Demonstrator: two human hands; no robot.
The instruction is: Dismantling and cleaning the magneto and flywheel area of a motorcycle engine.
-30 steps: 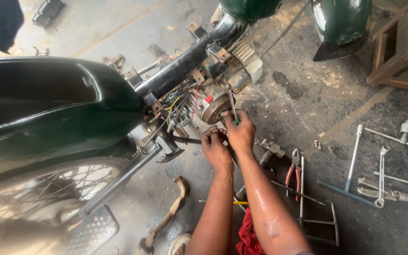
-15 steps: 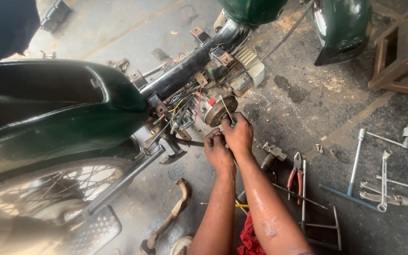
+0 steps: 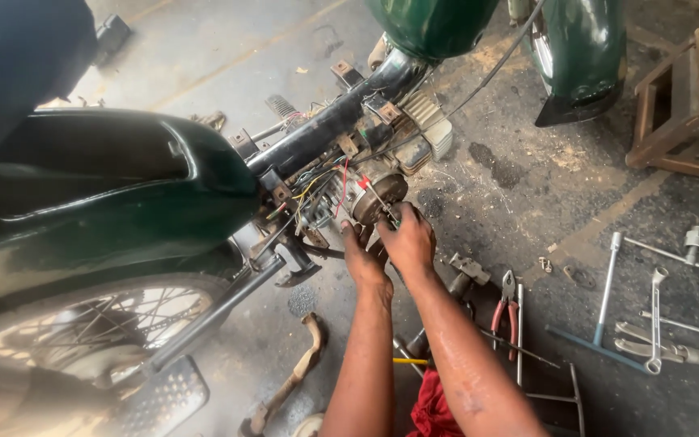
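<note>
Both bare forearms rise from the bottom edge, side by side, converging toward one landmark: the round grey metal engine cover disc (image 3: 378, 197).

Left hand (image 3: 363, 260): just below and left of the disc, back of hand toward the camera, fingers curled forward and tucked under the disc's lower edge. Fingertips hidden; whether they grip anything cannot be told. Wrist straight, forearm near vertical.

Right hand (image 3: 408, 239): just below and right of the disc, knuckles up, fingers bent and closed, thumb side pressed toward the left hand. The two hands touch. Right forearm runs diagonally down to the right, skin glossy and smudged.
</note>
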